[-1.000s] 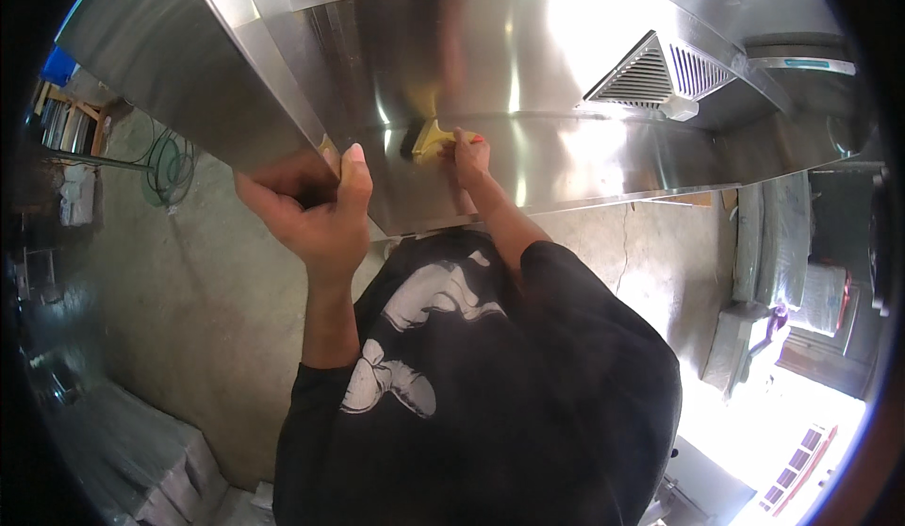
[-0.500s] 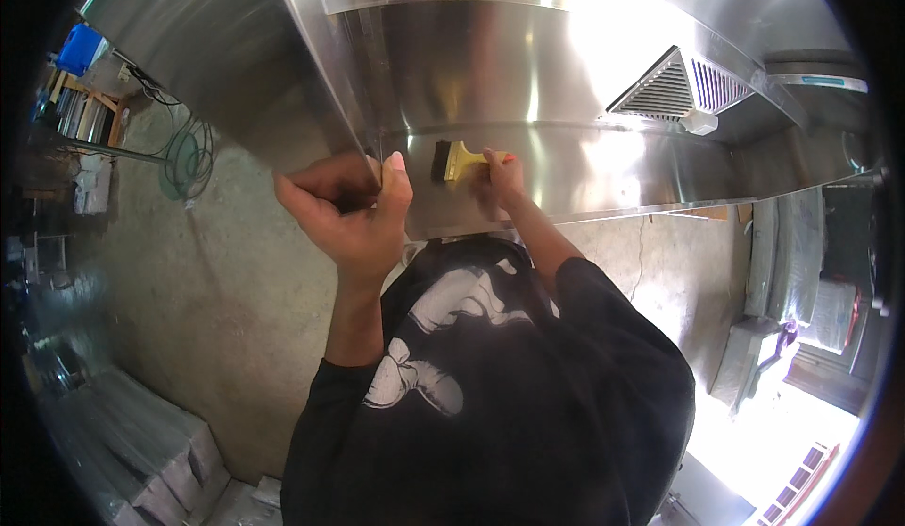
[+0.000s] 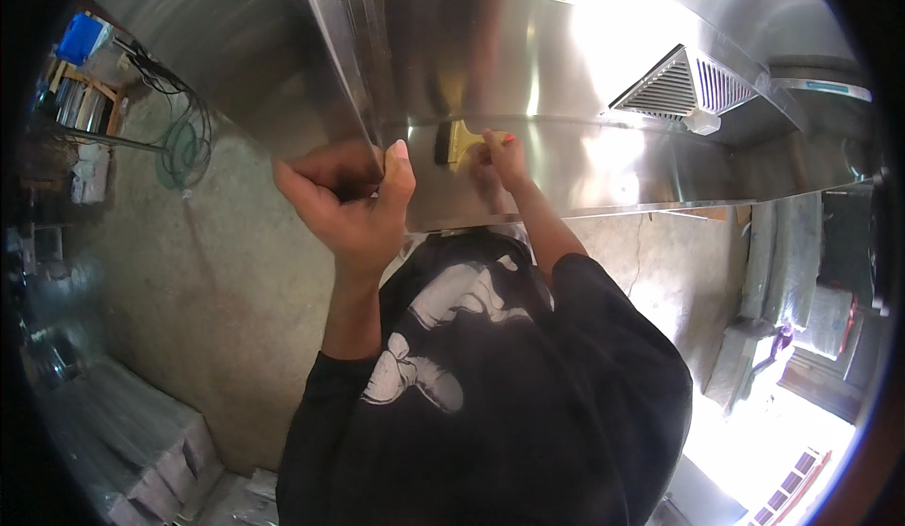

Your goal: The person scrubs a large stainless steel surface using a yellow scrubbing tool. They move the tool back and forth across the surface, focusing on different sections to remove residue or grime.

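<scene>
My right hand is closed around the handle of a flat brush with a yellow body and dark bristles. Its bristles point left and sit at the inner left corner of a shiny stainless steel hood; whether they touch the metal is hard to tell. On the left, my left hand pinches the near end of an upright stainless steel side panel, thumb on the right side of its edge and the fingers on the left.
A slatted metal vent with a small white block sits inside the hood at right. Coiled hose lies on the concrete floor at left. Wrapped grey stacks stand lower left, and more wrapped panels at right.
The brush and my right hand have shifted slightly away from me, and the brush has tilted a little. My left hand keeps its hold on the panel edge. The view has shifted slightly.
</scene>
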### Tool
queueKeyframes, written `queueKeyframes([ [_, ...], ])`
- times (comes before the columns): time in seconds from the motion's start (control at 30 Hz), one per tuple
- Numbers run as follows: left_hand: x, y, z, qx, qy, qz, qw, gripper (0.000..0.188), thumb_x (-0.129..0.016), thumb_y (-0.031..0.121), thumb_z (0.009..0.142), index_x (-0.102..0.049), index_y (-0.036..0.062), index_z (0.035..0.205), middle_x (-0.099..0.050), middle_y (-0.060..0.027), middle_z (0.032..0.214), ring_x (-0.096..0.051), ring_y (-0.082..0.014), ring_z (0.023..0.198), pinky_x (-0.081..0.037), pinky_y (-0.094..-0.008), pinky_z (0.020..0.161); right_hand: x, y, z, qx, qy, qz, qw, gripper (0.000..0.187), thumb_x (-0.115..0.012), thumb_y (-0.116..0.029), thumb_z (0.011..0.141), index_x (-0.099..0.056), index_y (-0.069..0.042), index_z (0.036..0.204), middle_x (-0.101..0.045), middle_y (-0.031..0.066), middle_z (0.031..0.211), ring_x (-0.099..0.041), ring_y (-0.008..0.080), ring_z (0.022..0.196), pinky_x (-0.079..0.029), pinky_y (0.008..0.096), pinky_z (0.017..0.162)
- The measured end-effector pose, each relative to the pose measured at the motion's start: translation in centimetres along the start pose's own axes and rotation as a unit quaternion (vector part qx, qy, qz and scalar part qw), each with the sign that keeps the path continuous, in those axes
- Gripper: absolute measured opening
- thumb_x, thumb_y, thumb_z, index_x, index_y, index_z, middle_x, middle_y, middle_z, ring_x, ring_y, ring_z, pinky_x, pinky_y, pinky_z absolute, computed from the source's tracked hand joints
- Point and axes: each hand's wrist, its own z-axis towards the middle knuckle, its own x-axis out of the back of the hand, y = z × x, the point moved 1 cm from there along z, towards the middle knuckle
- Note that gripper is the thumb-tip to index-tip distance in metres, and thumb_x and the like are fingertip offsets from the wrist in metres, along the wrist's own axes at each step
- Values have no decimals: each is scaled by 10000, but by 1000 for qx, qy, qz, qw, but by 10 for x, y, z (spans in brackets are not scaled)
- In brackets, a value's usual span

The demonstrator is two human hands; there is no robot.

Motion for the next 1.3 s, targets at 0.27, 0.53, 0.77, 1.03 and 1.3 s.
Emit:
queueKeyframes([
  [0.27, -2, 0, 1, 11, -2, 1, 1000, 627, -774, -2, 824, -309, -17, 1244, -610, -60, 845, -581, -73, 653, -466, -202, 602, -9, 0, -7, 23, -197, -89, 976, 340, -675, -302, 981, -684, 29, 902, -659, 77, 691, -656, 160, 565, -550, 297, 515],
  [0.53, -2, -1, 4, -20, -16, 23, 999, 618, -768, -7, 822, -317, -14, 1244, -585, -38, 832, -544, -62, 624, -453, -197, 587, 2, -29, 42, 26, -44, -180, 982, 364, -672, -307, 985, -680, 30, 848, -673, 84, 687, -657, 168, 554, -543, 302, 506],
  [0.77, -2, -1, -2, 30, 30, 22, 999, 580, -794, 25, 806, -359, -3, 1190, -556, -37, 863, -534, -62, 668, -449, -198, 605, 11, -3, 10, -73, -102, -40, 991, 372, -694, -352, 960, -683, 18, 921, -690, 84, 738, -669, 172, 617, -558, 316, 564],
  [1.03, -4, -18, 3, -63, 49, 179, 981, 478, -784, 264, 859, -428, -16, 1011, -482, -73, 874, -504, -172, 770, -453, -314, 663, 56, -2, 26, -38, 32, -3, 999, 346, -689, -323, 972, -690, 14, 894, -685, 77, 751, -674, 150, 646, -573, 321, 592],
  [1.3, 14, -19, 2, -36, 97, 247, 963, 539, -769, 254, 868, -436, -58, 1155, -539, -144, 989, -569, -258, 898, -518, -389, 791, 159, -1, -25, -14, 78, -130, 988, 367, -696, -342, 948, -728, 14, 862, -715, 97, 706, -694, 170, 572, -569, 323, 559],
])
